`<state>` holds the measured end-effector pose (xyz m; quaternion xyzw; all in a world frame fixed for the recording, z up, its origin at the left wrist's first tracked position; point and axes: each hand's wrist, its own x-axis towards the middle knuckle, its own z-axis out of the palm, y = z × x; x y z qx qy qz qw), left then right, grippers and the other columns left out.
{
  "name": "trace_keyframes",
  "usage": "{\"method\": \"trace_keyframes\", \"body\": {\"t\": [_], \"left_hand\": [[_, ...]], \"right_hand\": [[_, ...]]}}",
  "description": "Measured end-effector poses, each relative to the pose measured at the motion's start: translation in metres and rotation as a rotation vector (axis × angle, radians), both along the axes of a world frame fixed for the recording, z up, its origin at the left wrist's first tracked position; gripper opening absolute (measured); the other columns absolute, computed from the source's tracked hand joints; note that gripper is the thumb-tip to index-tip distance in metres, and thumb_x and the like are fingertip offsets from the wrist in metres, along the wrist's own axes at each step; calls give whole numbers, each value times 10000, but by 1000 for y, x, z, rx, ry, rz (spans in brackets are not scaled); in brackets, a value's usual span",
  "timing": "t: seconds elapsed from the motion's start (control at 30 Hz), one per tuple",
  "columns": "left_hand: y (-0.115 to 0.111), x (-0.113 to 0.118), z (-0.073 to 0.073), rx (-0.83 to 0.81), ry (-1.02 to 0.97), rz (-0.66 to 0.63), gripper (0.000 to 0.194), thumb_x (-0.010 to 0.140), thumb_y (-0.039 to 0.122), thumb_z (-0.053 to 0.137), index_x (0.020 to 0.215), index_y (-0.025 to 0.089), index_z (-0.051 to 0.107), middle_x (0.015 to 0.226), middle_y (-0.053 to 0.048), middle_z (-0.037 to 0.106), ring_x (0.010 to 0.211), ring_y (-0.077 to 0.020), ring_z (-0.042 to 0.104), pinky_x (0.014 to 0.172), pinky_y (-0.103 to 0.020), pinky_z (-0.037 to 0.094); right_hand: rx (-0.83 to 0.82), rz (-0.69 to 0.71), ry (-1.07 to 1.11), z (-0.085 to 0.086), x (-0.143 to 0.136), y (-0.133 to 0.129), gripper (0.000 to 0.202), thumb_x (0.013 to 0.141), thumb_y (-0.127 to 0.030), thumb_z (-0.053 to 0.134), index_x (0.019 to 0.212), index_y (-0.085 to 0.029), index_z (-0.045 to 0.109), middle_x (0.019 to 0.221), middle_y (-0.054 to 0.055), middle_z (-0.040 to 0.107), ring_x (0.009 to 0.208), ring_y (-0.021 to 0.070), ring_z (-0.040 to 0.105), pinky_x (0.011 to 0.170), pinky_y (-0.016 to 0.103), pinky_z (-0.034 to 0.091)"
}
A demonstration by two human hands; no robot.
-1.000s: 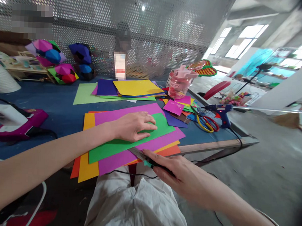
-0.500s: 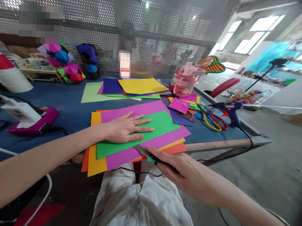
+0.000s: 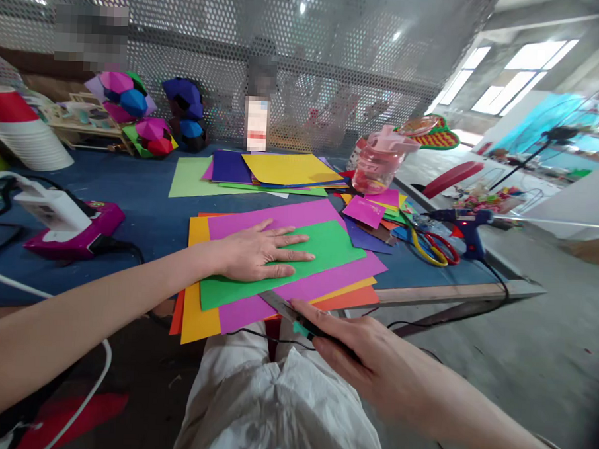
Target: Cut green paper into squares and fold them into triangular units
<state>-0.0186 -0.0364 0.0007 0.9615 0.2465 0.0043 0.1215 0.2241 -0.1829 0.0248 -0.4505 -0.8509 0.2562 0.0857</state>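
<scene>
My left hand (image 3: 258, 252) lies flat with spread fingers on a folded-looking green sheet of paper (image 3: 323, 249). Beneath the green sheet are a purple sheet (image 3: 300, 214), a yellow-orange sheet (image 3: 196, 319) and an orange sheet (image 3: 353, 298), fanned a little out of line at the table's front edge. My right hand (image 3: 358, 346) is closed around a utility knife (image 3: 319, 334) with a dark handle and a teal part. Its bare blade points left and lies over the purple sheet, close to the green sheet's lower edge.
Behind lies a stack of coloured paper (image 3: 292, 169). To the right are paper scraps (image 3: 364, 212), scissors (image 3: 435, 249), a glue gun (image 3: 471, 229) and a pink water bottle (image 3: 381, 162). A magenta power strip (image 3: 105, 222), paper cups (image 3: 35, 143) and faceted paper balls (image 3: 131, 104) stand left.
The knife blade has shifted left along the green sheet's lower edge, and more of it shows over the purple paper. My left hand keeps its place on the green sheet. The view has shifted slightly.
</scene>
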Motion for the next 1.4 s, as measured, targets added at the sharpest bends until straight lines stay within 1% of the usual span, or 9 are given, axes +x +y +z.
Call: {"method": "trace_keyframes", "body": {"t": [0.2,0.33,0.63,0.8,1.0,1.1,1.17,1.27,1.4], "left_hand": [[-1,0,1,-12,-16,13,511,1074,558,367,1575,458,347,1724,44,172,1595,-300,125,1248,-621,51],[-1,1,0,-6,-13,3,511,1076,558,366,1576,454,349,1725,37,175,1595,-285,132,1251,-607,48],[-2,0,2,-20,-20,12,511,1075,558,369,1575,453,350,1725,42,173,1595,-288,128,1252,-607,54],[-4,0,1,26,-23,31,516,1077,555,371,1576,427,363,1719,29,202,1593,-282,147,1256,-597,83],[-7,-3,-2,244,-95,-94,532,1078,460,424,1530,190,501,1633,-112,409,1521,-309,353,1257,-484,216],[-9,-9,-5,252,-129,-99,513,1089,433,399,1466,135,578,1556,-137,517,1440,-290,479,1235,-405,283],[-11,-16,-6,159,-136,-64,499,1100,426,374,1500,179,541,1598,-89,472,1477,-253,431,1243,-376,269],[-15,-29,-7,25,-85,34,523,1101,490,356,1591,311,377,1698,12,281,1574,-221,231,1280,-432,150],[-20,-39,-10,39,-25,124,544,1093,538,338,1613,386,286,1725,63,164,1598,-225,119,1277,-486,95]], "right_hand": [[-36,16,-9,2,-9,2,502,1069,-358,426,1570,-317,429,1076,44,778,900,209,738,759,295,534],[-20,22,-12,3,-10,1,507,1063,-338,439,1571,-343,423,1210,49,754,991,218,732,822,312,540],[-46,40,27,4,-18,1,509,1062,-353,440,1569,-307,434,1279,71,727,1099,240,709,913,347,545],[-62,66,27,4,-24,3,504,1072,-327,405,1576,-327,413,1239,48,742,1042,220,724,847,316,542],[-52,86,49,3,-27,8,509,1068,-318,406,1577,-293,420,1217,65,754,1031,220,730,865,316,538],[-41,84,51,3,-27,7,506,1064,-314,413,1570,-301,435,1173,62,767,983,212,735,848,307,538],[-43,78,33,3,-26,7,510,1067,-330,411,1576,-309,423,1108,53,778,914,203,738,805,295,536],[-44,73,19,3,-26,7,519,1068,-350,413,1585,-304,409,1036,48,783,850,196,733,754,276,524],[-48,75,12,3,-27,8,517,1070,-365,407,1584,-306,411,1070,53,779,879,202,734,755,277,515]]}}
